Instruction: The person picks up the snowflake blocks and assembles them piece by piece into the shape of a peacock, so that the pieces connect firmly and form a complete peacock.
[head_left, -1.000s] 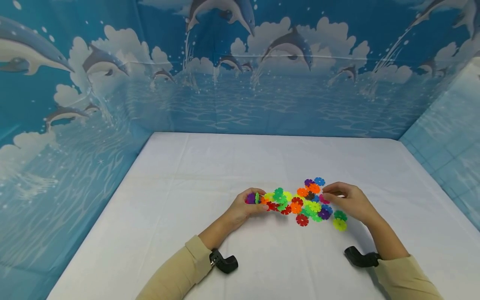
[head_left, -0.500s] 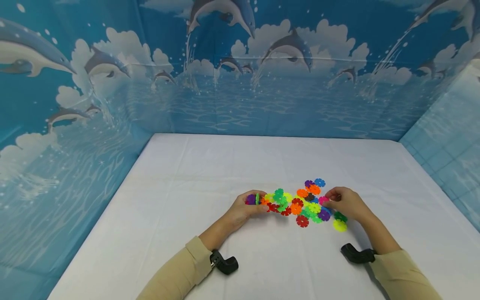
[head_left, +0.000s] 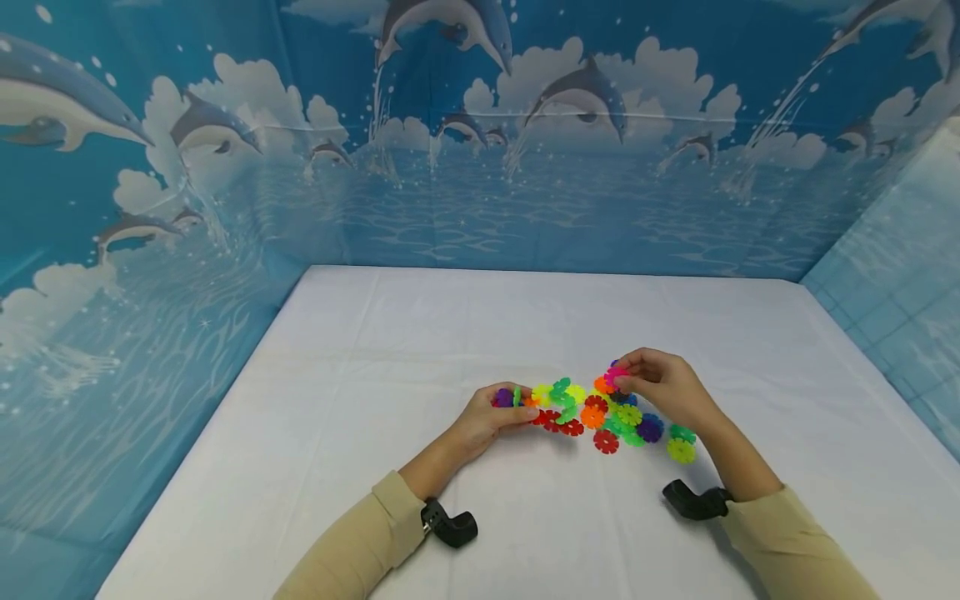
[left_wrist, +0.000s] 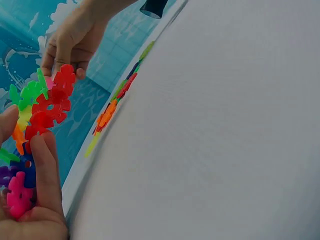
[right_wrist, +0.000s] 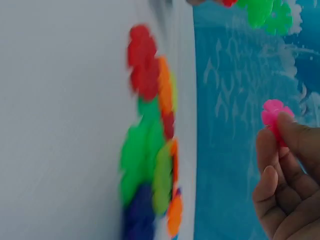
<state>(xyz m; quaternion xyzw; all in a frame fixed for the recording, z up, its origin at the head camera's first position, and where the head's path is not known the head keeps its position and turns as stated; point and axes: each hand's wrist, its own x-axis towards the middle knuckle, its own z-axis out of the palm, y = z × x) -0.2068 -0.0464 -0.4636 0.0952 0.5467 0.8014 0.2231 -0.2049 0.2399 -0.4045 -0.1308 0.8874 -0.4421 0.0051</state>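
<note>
My left hand [head_left: 480,425] grips a chain of joined plastic snowflake discs. In the left wrist view, red discs [left_wrist: 50,107], a green disc [left_wrist: 31,94] and a pink disc [left_wrist: 20,196] belong to that chain, raised off the table. Between thumb and fingers, my right hand [head_left: 671,387] pinches a single pink snowflake disc [right_wrist: 274,112], apart from the chain. Below and beside this hand lie loose discs on the table, among them a red one [head_left: 606,442], a purple one [head_left: 650,428] and a yellow one [head_left: 681,451]. My right fingers hide some of the pile.
A white cloth covers the table [head_left: 420,333]. Blue curtains [head_left: 465,200] printed with dolphins stand behind and at the sides. Black wrist-camera mounts [head_left: 450,529] stick out from both sleeves.
My right hand has taken the pink disc from the right side of the pile and moved it up and leftward. The left hand stays nearly still with the chain.
</note>
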